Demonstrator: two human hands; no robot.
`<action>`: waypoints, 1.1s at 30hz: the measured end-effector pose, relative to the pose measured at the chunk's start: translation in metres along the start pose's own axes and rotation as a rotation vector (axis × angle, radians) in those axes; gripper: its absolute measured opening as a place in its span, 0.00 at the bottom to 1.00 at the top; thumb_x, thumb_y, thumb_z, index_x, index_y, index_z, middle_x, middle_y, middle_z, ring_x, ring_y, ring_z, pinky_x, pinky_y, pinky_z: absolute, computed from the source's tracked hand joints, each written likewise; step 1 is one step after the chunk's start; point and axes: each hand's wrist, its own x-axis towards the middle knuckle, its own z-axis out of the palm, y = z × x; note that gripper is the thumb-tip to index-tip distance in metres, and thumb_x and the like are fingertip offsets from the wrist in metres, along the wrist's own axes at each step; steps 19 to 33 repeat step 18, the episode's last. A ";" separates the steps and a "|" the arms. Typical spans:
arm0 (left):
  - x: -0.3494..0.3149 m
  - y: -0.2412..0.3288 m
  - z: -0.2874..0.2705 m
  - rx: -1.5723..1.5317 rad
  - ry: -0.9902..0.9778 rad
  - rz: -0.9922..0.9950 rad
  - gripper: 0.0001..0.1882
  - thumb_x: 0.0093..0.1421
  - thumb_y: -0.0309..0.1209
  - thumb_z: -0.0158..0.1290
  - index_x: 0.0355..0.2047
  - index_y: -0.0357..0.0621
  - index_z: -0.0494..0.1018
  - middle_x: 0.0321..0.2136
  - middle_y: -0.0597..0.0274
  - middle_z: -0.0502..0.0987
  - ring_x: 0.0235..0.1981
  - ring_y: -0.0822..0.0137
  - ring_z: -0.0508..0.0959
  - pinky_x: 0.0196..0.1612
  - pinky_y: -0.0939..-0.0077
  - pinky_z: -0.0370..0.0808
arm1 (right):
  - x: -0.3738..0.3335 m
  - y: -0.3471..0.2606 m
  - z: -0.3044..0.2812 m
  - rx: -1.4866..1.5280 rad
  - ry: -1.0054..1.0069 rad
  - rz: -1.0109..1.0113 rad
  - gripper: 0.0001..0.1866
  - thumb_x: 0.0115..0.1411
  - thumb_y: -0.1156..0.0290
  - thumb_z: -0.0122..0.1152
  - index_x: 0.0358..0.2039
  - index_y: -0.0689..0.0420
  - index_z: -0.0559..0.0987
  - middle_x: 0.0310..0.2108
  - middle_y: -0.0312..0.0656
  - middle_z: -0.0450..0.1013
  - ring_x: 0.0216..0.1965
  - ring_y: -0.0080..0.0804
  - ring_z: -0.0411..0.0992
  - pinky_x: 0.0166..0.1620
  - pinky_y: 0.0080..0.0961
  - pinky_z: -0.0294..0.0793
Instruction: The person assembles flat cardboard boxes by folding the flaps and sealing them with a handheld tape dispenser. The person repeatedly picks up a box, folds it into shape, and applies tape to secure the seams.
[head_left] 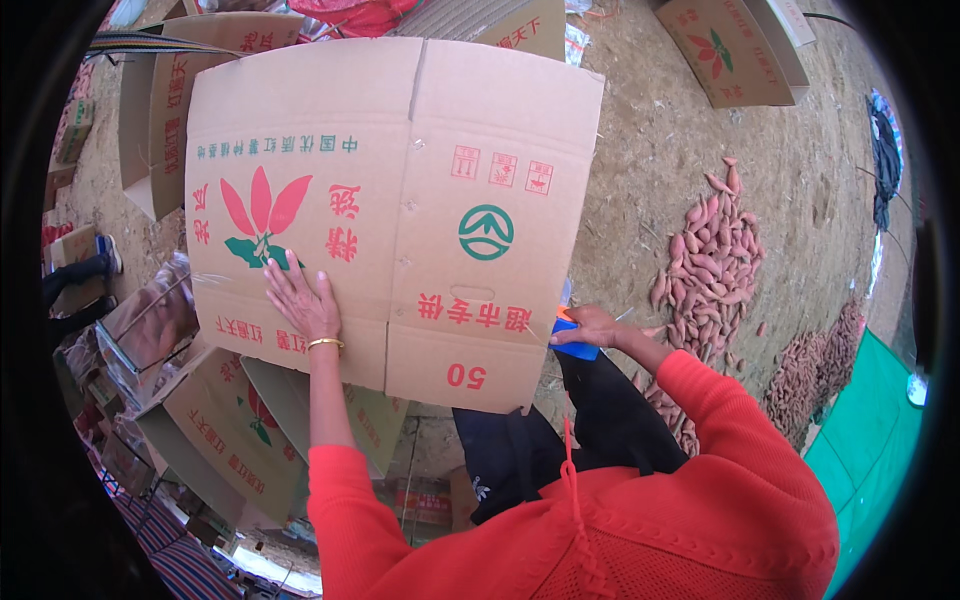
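A large brown cardboard box (310,100) with red and green print lies before me, its broad panels and a crease facing up. My left hand (303,300) rests flat on its lower left panel, fingers spread, holding nothing. At the box's lower right edge my right hand (590,328) is closed round a blue tape dispenser (578,349) with an orange part and a clear bit near its top. The fingers hide some of the dispenser. What lies under the box is hidden.
A long pile of sweet potatoes (712,260) lies on the dirt floor to the right, with a smaller heap (800,375) beyond. Open cartons (225,420) stand at lower left, another carton (735,50) at upper right. A green sheet (865,420) lies far right. Someone's legs (80,275) show at left.
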 end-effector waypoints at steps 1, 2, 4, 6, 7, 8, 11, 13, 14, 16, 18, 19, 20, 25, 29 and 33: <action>0.000 0.003 0.000 0.003 0.003 0.006 0.35 0.59 0.43 0.46 0.65 0.55 0.49 0.66 0.49 0.44 0.67 0.51 0.43 0.65 0.49 0.39 | 0.008 -0.008 0.014 -0.062 0.065 -0.019 0.34 0.50 0.39 0.52 0.43 0.57 0.76 0.36 0.55 0.75 0.39 0.50 0.73 0.44 0.39 0.71; 0.001 0.008 0.000 0.003 0.008 0.013 0.35 0.59 0.43 0.46 0.65 0.55 0.49 0.66 0.49 0.44 0.67 0.51 0.42 0.65 0.49 0.39 | 0.021 -0.014 0.037 -0.125 0.132 -0.037 0.32 0.51 0.41 0.51 0.42 0.58 0.77 0.35 0.56 0.75 0.38 0.51 0.73 0.43 0.39 0.71; -0.002 0.002 -0.003 0.028 -0.002 0.006 0.35 0.59 0.43 0.45 0.65 0.54 0.48 0.66 0.48 0.43 0.67 0.51 0.42 0.65 0.49 0.39 | 0.041 -0.011 0.061 -0.149 0.214 -0.102 0.28 0.52 0.48 0.47 0.42 0.58 0.77 0.35 0.58 0.74 0.37 0.54 0.73 0.41 0.42 0.72; -0.005 0.008 -0.002 0.024 -0.010 0.001 0.36 0.59 0.43 0.45 0.65 0.54 0.47 0.66 0.48 0.42 0.67 0.50 0.42 0.65 0.49 0.38 | 0.043 0.006 0.066 0.025 0.291 0.045 0.30 0.52 0.46 0.46 0.41 0.60 0.77 0.35 0.59 0.74 0.38 0.53 0.74 0.41 0.42 0.73; -0.002 0.009 -0.003 0.022 -0.018 0.005 0.36 0.59 0.43 0.45 0.66 0.53 0.47 0.66 0.47 0.42 0.67 0.50 0.41 0.65 0.49 0.38 | 0.042 0.011 0.068 0.117 0.333 0.117 0.31 0.52 0.46 0.46 0.41 0.61 0.77 0.35 0.59 0.74 0.38 0.52 0.74 0.41 0.42 0.73; 0.000 0.011 -0.005 0.020 -0.026 0.009 0.36 0.59 0.43 0.45 0.66 0.53 0.46 0.66 0.46 0.42 0.67 0.49 0.41 0.65 0.49 0.38 | 0.041 0.015 0.072 0.097 0.454 0.256 0.36 0.52 0.40 0.45 0.36 0.65 0.78 0.33 0.62 0.74 0.37 0.52 0.74 0.40 0.42 0.73; -0.011 0.001 -0.008 0.039 -0.036 -0.060 0.37 0.59 0.43 0.45 0.66 0.52 0.46 0.66 0.44 0.41 0.67 0.46 0.40 0.65 0.49 0.37 | 0.018 -0.016 0.038 0.071 0.384 0.328 0.42 0.50 0.34 0.45 0.30 0.69 0.79 0.30 0.63 0.74 0.36 0.52 0.75 0.40 0.40 0.74; -0.031 0.024 -0.009 -0.036 -0.032 -0.032 0.37 0.59 0.43 0.45 0.66 0.52 0.45 0.65 0.42 0.40 0.67 0.43 0.38 0.65 0.48 0.36 | -0.007 -0.033 0.020 0.181 0.431 0.407 0.46 0.47 0.28 0.46 0.28 0.69 0.79 0.30 0.61 0.75 0.36 0.53 0.75 0.40 0.40 0.73; -0.040 0.061 -0.021 -0.109 -0.090 0.083 0.36 0.59 0.43 0.45 0.66 0.53 0.47 0.65 0.41 0.39 0.67 0.43 0.38 0.65 0.48 0.36 | -0.018 -0.021 0.021 0.223 0.456 0.438 0.46 0.47 0.28 0.46 0.28 0.69 0.79 0.30 0.61 0.75 0.36 0.52 0.75 0.40 0.40 0.73; -0.069 0.129 -0.036 -0.253 -0.181 0.337 0.33 0.58 0.43 0.47 0.64 0.58 0.53 0.65 0.42 0.41 0.66 0.43 0.40 0.65 0.48 0.37 | -0.031 0.003 0.028 0.324 0.497 0.460 0.47 0.46 0.27 0.46 0.28 0.70 0.79 0.31 0.61 0.75 0.37 0.52 0.75 0.41 0.41 0.73; -0.097 0.191 -0.044 -0.343 -0.307 0.732 0.32 0.56 0.42 0.50 0.61 0.62 0.58 0.65 0.49 0.47 0.66 0.47 0.46 0.65 0.49 0.40 | -0.041 0.029 0.035 0.413 0.548 0.475 0.46 0.46 0.27 0.48 0.26 0.69 0.79 0.28 0.59 0.75 0.34 0.50 0.76 0.39 0.39 0.72; -0.097 0.191 -0.044 -0.343 -0.307 0.732 0.32 0.56 0.42 0.50 0.61 0.62 0.58 0.65 0.49 0.47 0.66 0.47 0.46 0.65 0.49 0.40 | -0.041 0.029 0.035 0.413 0.548 0.475 0.46 0.46 0.27 0.48 0.26 0.69 0.79 0.28 0.59 0.75 0.34 0.50 0.76 0.39 0.39 0.72; -0.097 0.191 -0.044 -0.343 -0.307 0.732 0.32 0.56 0.42 0.50 0.61 0.62 0.58 0.65 0.49 0.47 0.66 0.47 0.46 0.65 0.49 0.40 | -0.041 0.029 0.035 0.413 0.548 0.475 0.46 0.46 0.27 0.48 0.26 0.69 0.79 0.28 0.59 0.75 0.34 0.50 0.76 0.39 0.39 0.72; -0.097 0.191 -0.044 -0.343 -0.307 0.732 0.32 0.56 0.42 0.50 0.61 0.62 0.58 0.65 0.49 0.47 0.66 0.47 0.46 0.65 0.49 0.40 | -0.041 0.029 0.035 0.413 0.548 0.475 0.46 0.46 0.27 0.48 0.26 0.69 0.79 0.28 0.59 0.75 0.34 0.50 0.76 0.39 0.39 0.72; -0.097 0.191 -0.044 -0.343 -0.307 0.732 0.32 0.56 0.42 0.50 0.61 0.62 0.58 0.65 0.49 0.47 0.66 0.47 0.46 0.65 0.49 0.40 | -0.041 0.029 0.035 0.413 0.548 0.475 0.46 0.46 0.27 0.48 0.26 0.69 0.79 0.28 0.59 0.75 0.34 0.50 0.76 0.39 0.39 0.72; -0.097 0.191 -0.044 -0.343 -0.307 0.732 0.32 0.56 0.42 0.50 0.61 0.62 0.58 0.65 0.49 0.47 0.66 0.47 0.46 0.65 0.49 0.40 | -0.041 0.029 0.035 0.413 0.548 0.475 0.46 0.46 0.27 0.48 0.26 0.69 0.79 0.28 0.59 0.75 0.34 0.50 0.76 0.39 0.39 0.72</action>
